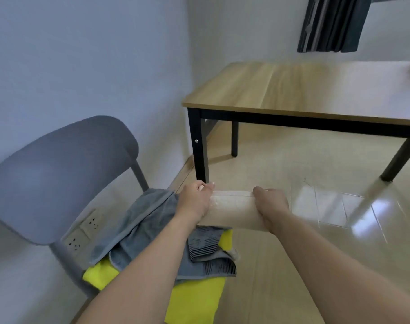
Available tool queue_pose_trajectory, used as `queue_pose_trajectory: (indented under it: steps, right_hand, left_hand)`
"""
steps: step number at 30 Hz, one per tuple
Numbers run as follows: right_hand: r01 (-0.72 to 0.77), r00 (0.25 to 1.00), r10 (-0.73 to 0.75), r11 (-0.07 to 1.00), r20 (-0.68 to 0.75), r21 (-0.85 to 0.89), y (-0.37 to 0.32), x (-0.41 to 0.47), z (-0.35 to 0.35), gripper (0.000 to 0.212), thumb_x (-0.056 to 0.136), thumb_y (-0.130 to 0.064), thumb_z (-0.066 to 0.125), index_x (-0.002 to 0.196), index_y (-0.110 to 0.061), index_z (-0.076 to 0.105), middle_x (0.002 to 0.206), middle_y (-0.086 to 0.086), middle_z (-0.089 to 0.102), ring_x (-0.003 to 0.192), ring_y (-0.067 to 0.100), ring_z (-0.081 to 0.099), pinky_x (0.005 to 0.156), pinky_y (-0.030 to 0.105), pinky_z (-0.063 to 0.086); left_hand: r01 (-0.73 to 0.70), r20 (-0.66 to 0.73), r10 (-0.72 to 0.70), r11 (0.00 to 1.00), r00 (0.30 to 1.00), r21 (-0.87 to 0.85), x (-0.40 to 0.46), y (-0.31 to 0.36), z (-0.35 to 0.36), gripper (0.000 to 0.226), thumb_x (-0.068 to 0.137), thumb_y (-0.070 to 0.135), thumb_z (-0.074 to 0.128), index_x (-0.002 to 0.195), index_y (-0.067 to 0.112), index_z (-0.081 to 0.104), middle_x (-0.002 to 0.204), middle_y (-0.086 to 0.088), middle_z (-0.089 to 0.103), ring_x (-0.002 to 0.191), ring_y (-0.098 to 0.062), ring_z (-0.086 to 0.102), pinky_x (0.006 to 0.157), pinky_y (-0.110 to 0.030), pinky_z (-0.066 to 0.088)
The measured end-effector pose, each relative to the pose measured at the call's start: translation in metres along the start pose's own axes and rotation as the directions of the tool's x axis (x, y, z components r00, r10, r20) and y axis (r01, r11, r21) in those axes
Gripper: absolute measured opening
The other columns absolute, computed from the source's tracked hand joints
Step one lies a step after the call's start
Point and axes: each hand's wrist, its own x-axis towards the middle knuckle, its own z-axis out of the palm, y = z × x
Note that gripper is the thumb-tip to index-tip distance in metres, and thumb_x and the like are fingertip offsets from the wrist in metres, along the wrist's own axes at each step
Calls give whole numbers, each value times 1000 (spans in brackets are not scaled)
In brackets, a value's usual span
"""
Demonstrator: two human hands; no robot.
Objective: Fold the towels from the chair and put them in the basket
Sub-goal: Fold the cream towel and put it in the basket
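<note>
Both forearms reaching out, left hand (194,199) and right hand (270,202) fingers curled, gripping beige towel (232,210) ends

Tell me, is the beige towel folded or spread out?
Folded. The beige towel is a short doubled band held between the left hand and right hand.

Left hand (194,199) and right hand (270,202) grip a beige towel (233,210) above the chair (59,178).

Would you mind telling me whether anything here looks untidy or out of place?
Only the chair: grey towels and yellow towels lie crumpled on it, one yellow edge hanging over the seat front. Both hands hold the beige towel; nothing looks damaged.
</note>
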Motion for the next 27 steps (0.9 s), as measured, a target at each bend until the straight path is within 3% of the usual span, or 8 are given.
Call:
queue_pose_trajectory:
  steps: [3,5,8,12,15,20,27]
  right_hand:
    - [-49,999,49,999,4,-7,-82,-10,-46,27,84,-28,46,92,-7,60,91,14,57,80,31,55,69,34,44]
    - [-62,998,62,998,-1,6,-153,-25,-83,23,83,-29,47,87,-10,59,89,12,59,83,31,58,73,38,47]
    - [-62,998,63,998,-28,23,-258,-62,-141,18,78,-27,49,71,-12,54,76,7,55,73,29,54,69,34,44]
    - [-75,997,74,997,-12,-12,-344,-126,-205,19,78,-27,49,69,-11,53,70,5,51,67,25,47,65,31,38]
    - [-77,997,77,996,5,-41,-372,-157,-233,20,79,-28,49,68,-11,52,70,4,50,66,25,46,65,31,37]
    - [-24,999,25,999,30,-39,-381,-164,-247,23,82,-27,49,63,-12,47,66,2,46,60,21,42,60,29,34]
    - [-59,997,61,997,50,-40,-371,-138,-304,25,82,-33,51,79,-10,59,79,6,59,77,27,58,71,33,45]
  left_hand:
    - [0,8,0,1000,1000,10,1,92,-23,37,95,40,49,71,13,52,69,-3,51,65,-16,47,58,-30,37]
    - [-9,6,9,1000,1000,7,-2,166,-45,37,96,40,48,74,10,54,69,-3,52,65,-16,48,58,-29,37]
    - [-5,-17,5,1000,1000,-3,-19,280,-84,37,96,40,49,71,12,51,65,0,49,61,-14,46,57,-30,35]
    - [47,-19,-47,999,999,18,-65,390,-125,35,95,38,49,77,9,55,66,0,49,60,-12,44,54,-26,34]
    - [72,-26,-72,997,997,0,-93,426,-140,34,95,38,50,76,9,55,66,0,49,60,-13,44,54,-26,34]
    - [95,-18,-96,994,995,-47,-99,430,-139,34,95,38,50,74,12,57,64,0,52,62,-14,48,57,-28,36]
    - [94,11,-94,995,996,-31,-104,460,-86,38,94,40,50,77,8,59,67,-2,53,65,-16,50,60,-29,39]
